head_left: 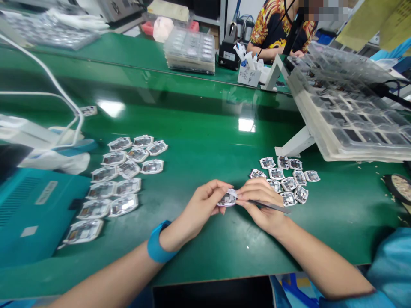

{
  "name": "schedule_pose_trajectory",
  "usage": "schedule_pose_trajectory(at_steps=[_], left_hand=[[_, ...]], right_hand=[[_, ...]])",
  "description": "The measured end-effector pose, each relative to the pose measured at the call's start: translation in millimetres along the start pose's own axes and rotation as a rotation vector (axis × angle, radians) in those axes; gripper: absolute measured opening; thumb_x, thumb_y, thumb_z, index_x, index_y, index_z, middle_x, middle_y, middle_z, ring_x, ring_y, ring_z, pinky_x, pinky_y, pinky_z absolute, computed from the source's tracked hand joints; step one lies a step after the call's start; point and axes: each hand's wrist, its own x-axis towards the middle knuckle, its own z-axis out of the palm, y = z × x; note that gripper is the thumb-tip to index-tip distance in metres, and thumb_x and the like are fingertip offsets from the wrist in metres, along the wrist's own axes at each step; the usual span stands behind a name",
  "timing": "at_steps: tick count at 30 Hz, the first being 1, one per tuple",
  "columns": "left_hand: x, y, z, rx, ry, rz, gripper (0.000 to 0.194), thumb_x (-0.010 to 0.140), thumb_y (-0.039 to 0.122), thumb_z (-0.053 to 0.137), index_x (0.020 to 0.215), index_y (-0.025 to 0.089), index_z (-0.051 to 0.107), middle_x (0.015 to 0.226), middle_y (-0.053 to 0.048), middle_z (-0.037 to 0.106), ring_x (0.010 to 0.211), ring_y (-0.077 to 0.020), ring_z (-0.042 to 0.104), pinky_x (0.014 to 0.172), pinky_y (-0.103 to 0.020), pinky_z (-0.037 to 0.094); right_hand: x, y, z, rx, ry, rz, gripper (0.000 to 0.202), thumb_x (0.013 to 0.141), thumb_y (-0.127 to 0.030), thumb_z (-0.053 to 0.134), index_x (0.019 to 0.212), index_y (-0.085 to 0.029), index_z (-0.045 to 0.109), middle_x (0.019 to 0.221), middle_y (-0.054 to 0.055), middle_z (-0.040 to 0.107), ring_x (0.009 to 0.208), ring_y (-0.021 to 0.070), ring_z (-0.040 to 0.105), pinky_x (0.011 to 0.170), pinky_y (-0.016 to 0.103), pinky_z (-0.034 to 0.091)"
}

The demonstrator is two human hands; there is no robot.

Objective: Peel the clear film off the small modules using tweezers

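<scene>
Near the table's front middle, my left hand point(205, 201) grips a small white-rimmed electronic device point(228, 197) between thumb and fingers. My right hand point(263, 203) is closed around dark tweezers point(271, 206), which point back toward the lower right, and its fingertips meet the right edge of the device. A blue band point(159, 244) circles my left wrist. Similar open devices lie in a group point(128, 169) to the left of my hands. Another group point(289, 184) lies just beyond and right of my right hand.
A teal machine point(41, 214) stands at the left, with white cables above it. A tilted rack of clear trays point(359, 124) rises at the right. Stacked trays point(190, 51) and a white box point(249, 76) stand at the back. Across the table sits a person point(272, 25).
</scene>
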Motion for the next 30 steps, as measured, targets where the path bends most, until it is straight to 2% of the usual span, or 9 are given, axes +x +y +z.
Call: schedule_pose_trajectory(at_steps=[6,12,23,26,30], left_hand=[[0.0,-0.9,0.3,-0.025,-0.028,-0.009,0.03,0.08,0.042,0.066,0.091,0.015,0.066,0.066,0.001,0.062,0.053,-0.0099,0.053,0.051,-0.022,0.034],[1.5,-4.1,-1.3,0.021,-0.035,-0.003,0.028,0.083,0.041,0.062,0.092,0.015,0.066,0.068,0.001,0.06,0.054,-0.0101,0.053,0.051,-0.022,0.034],[4.8,-7.8,-0.3,0.015,-0.044,-0.051,0.023,0.081,0.037,0.066,0.087,0.016,0.064,0.071,0.003,0.06,0.054,-0.0082,0.052,0.056,-0.022,0.039],[6.7,-9.5,-1.6,0.006,-0.037,-0.058,0.024,0.081,0.038,0.066,0.088,0.015,0.065,0.072,0.002,0.061,0.054,-0.0076,0.051,0.056,-0.022,0.04],[6.8,-9.4,-2.0,0.018,-0.03,-0.067,0.025,0.082,0.038,0.064,0.089,0.014,0.065,0.072,0.002,0.062,0.055,-0.0073,0.051,0.057,-0.021,0.04]], right_hand=[[2.3,0.9,0.8,0.058,0.046,0.134,0.007,0.082,-0.021,0.074,0.084,-0.028,0.075,0.081,0.002,0.079,0.077,0.0219,0.072,0.08,0.043,0.056],[-0.1,4.2,1.1,0.144,0.045,0.345,0.003,0.085,-0.027,0.072,0.085,-0.024,0.072,0.087,0.005,0.077,0.081,0.0202,0.073,0.077,0.038,0.058],[2.3,2.5,0.5,0.129,-0.037,0.366,0.002,0.084,-0.025,0.073,0.084,-0.023,0.072,0.084,0.004,0.076,0.08,0.0189,0.072,0.078,0.036,0.058],[1.7,4.0,0.9,0.16,-0.046,0.423,0.004,0.085,-0.026,0.072,0.086,-0.023,0.072,0.086,0.004,0.075,0.082,0.0187,0.072,0.077,0.035,0.058],[-0.2,8.4,3.0,0.279,-0.007,0.516,0.011,0.085,-0.031,0.073,0.086,-0.021,0.069,0.083,0.004,0.073,0.075,0.0165,0.071,0.07,0.031,0.058]])
